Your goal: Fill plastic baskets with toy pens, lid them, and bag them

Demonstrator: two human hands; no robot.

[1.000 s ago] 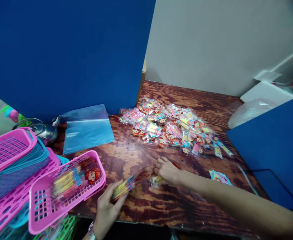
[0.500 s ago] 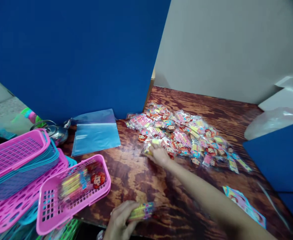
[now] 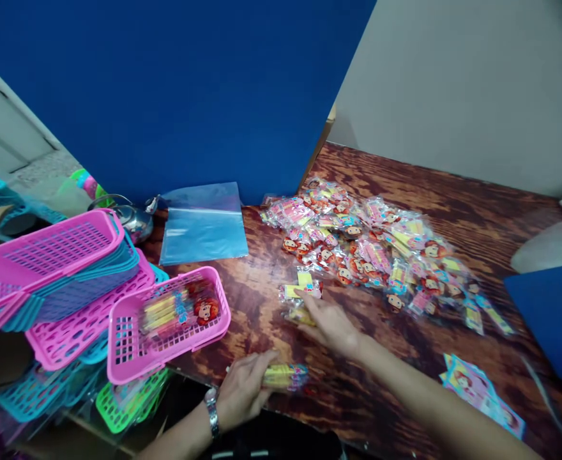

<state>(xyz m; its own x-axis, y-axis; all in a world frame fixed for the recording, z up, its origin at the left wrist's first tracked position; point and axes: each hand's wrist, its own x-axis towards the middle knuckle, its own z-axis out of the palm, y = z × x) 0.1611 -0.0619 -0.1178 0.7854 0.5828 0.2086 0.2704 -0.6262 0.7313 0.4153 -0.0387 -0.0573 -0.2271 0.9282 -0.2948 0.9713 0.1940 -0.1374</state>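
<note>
Near the table's front edge, my left hand (image 3: 247, 386) grips a bundle of small clear packets (image 3: 285, 377) with yellow and blue-purple contents. My right hand (image 3: 326, 322) is closed on a small clear packet (image 3: 300, 314) with yellow in it, low over the table. Just beyond its fingers lie loose yellow packets (image 3: 304, 281). Farther back spreads a large pile of similar packets (image 3: 372, 255) printed with red-haired cartoon figures. To the left, a pink basket (image 3: 128, 374) holds a bundle of packets (image 3: 166, 313) with a red-haired figure at one end.
Stacked pink and blue baskets (image 3: 46, 255) stand at the left, with a green basket (image 3: 130, 402) below. Clear bags (image 3: 204, 233) lie by the blue panel (image 3: 189, 96), next to a metal kettle (image 3: 135, 220). Printed cards (image 3: 482, 393) rest at the right.
The view has shifted, showing more of the left side. My right hand has drawn back from the pile's edge toward me with a packet. My left hand still grips its bundle.
</note>
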